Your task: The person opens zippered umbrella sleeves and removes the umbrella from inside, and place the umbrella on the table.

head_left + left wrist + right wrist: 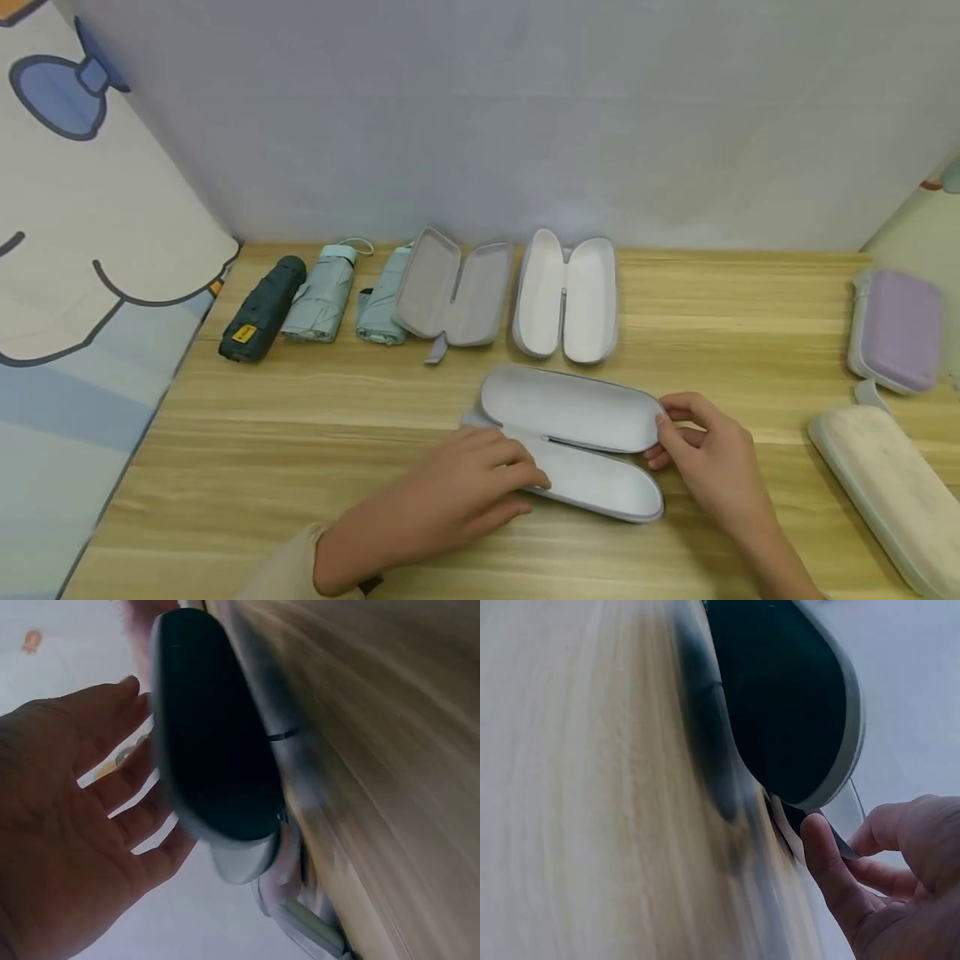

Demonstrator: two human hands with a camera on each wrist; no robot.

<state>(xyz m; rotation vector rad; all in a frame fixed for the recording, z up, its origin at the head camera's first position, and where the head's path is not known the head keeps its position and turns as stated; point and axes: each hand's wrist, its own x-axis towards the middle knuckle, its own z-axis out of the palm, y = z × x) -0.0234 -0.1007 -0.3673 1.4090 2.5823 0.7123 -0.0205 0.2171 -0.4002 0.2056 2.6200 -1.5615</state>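
Observation:
A long zip glasses case (573,408) lies unfolded on the table, its two white-lined halves side by side; in the wrist views its facing surface looks dark. My right hand (708,450) pinches the right end of the far half between thumb and fingers, as the right wrist view also shows (877,877). Over the left part of the near half lies my left hand (468,487). Its fingers are loosely extended along the rim in the left wrist view (82,795), not curled round it. The left hand hides part of the near half.
Behind stand an unfolded grey case (480,292) and an unfolded white-lined case (591,304). Folded umbrellas, one dark green (262,310) and two pale green (322,296), lie at back left. At right are a closed purple case (900,329) and a closed cream case (888,492).

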